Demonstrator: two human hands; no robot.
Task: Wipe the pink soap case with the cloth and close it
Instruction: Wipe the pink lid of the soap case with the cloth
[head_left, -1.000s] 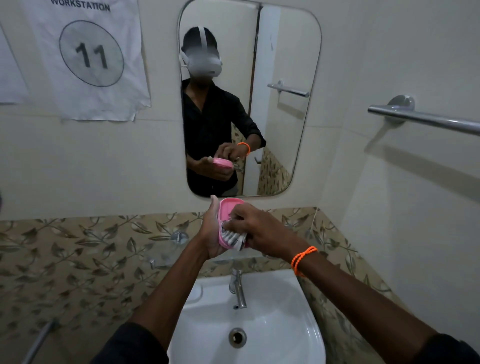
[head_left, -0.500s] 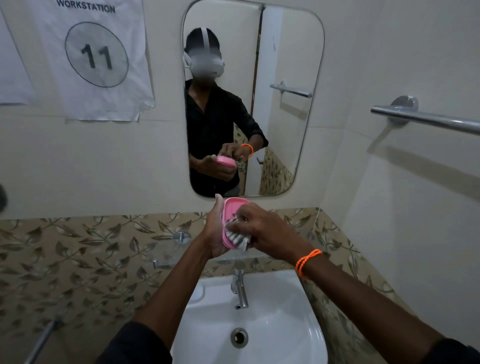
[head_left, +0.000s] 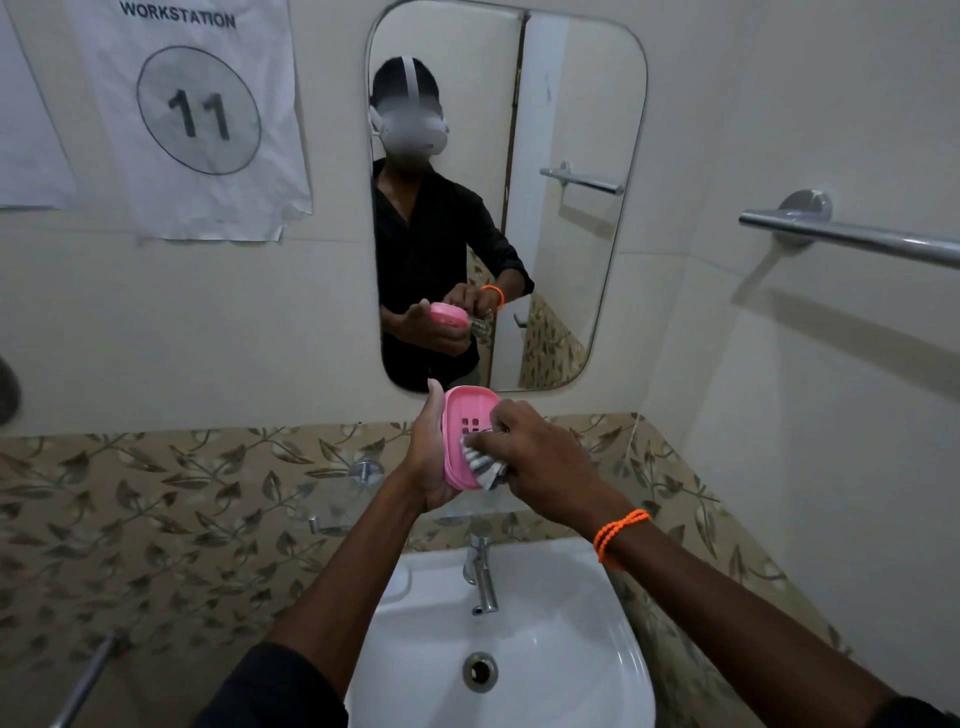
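I've got the case (head_left: 464, 435) up above the sink (head_left: 498, 649), open side facing me, cradled in my left hand (head_left: 428, 457), fingers wrapped behind it. Right hand (head_left: 537, 460) pinches the bunched cloth (head_left: 480, 462) against the case's lower inside. Best, I reckon: keep the left steady, sweep the cloth up past the drain slots to the far rim. Lid not seen.

A bathroom set up as a numbered workstation.

A white basin (head_left: 597, 670) with a chrome tap (head_left: 482, 577) sits under a wall mirror (head_left: 571, 208). A towel rail (head_left: 852, 239) is fixed to the pale tiled right wall, and a band of leaf-patterned tiles (head_left: 156, 519) runs behind the basin. A paper sign (head_left: 197, 114) reads "WORKSTATION 11".
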